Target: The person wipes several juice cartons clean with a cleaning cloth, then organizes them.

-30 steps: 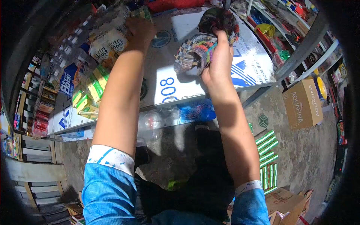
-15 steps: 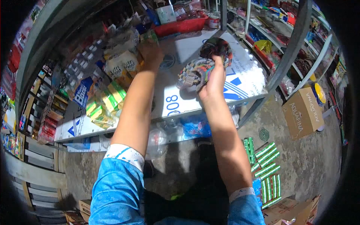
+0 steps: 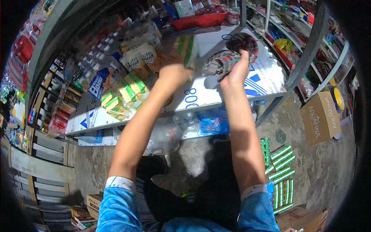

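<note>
My left hand [image 3: 174, 73], partly smeared by motion, is closed on a green and yellow carton pack [image 3: 184, 49] above the white-covered shelf. The pack is tilted and blurred. My right hand [image 3: 236, 73] grips a bundle of colourful patterned bands [image 3: 220, 62]; a darker bunch [image 3: 243, 41] lies against its fingers. Similar green and yellow cartons [image 3: 130, 89] stand at the shelf's front left. Behind them are bagged Nutri Boost bottles [image 3: 138, 58], close to my left hand.
The shelf's white sheet [image 3: 193, 110] has blue print. A red tray [image 3: 199, 20] with goods sits at the back. A metal post [image 3: 295, 58] rises at the right. On the floor are green-striped packs [image 3: 282, 170] and an Aquafina carton [image 3: 319, 118].
My left hand has come forward from the back of the shelf, bringing the green and yellow pack with it. My right hand still holds the bands. The view has shifted slightly.
</note>
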### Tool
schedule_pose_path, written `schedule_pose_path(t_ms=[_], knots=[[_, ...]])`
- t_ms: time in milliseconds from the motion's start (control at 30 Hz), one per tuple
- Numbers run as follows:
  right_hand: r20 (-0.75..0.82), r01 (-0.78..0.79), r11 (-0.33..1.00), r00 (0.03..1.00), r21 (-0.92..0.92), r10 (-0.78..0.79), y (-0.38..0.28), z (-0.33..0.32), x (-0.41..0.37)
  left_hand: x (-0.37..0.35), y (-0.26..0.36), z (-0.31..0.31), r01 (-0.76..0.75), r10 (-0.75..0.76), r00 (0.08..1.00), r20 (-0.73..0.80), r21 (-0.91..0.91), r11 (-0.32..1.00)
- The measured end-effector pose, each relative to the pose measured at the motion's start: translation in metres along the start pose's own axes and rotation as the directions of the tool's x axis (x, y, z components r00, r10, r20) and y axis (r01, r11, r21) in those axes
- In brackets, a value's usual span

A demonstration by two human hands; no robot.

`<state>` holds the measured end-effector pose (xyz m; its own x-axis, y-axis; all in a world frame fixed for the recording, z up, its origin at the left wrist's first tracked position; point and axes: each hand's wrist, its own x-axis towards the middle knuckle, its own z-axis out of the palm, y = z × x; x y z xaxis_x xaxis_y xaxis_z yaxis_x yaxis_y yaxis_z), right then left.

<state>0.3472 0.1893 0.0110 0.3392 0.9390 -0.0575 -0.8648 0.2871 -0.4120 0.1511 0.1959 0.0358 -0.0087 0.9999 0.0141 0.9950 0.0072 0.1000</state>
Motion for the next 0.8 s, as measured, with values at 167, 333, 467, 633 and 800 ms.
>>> schedule_pose_path(t_ms=[167, 333, 467, 633, 800], knots=[[-0.032, 0.002, 1.0, 0.999, -0.008, -0.002, -0.01, 0.005, -0.007, -0.137, 0.01, 0.001, -0.192, 0.126, 0.906, -0.404, -0.128, 0.973], [0.049, 0.192, 0.955, 0.981, -0.225, -0.186, -0.005, 0.006, -0.016, -0.145, 0.004, 0.016, -0.381, 0.171, 0.79, -0.589, -0.251, 0.89], [0.127, 0.151, 0.964, 0.984, -0.217, -0.125, -0.01, 0.014, -0.032, -0.134, 0.01, 0.011, -0.222, 0.03, 0.889, -0.458, -0.371, 0.902], [0.281, 0.327, 0.85, 0.934, -0.414, -0.223, -0.011, 0.013, -0.033, -0.135, -0.017, 0.012, -0.205, -0.096, 0.913, -0.396, -0.65, 0.732], [0.69, 0.699, 0.129, 0.715, -0.703, -0.116, -0.002, 0.008, -0.06, -0.15, -0.032, 0.022, -0.167, -0.131, 0.91, -0.393, -0.638, 0.751]])
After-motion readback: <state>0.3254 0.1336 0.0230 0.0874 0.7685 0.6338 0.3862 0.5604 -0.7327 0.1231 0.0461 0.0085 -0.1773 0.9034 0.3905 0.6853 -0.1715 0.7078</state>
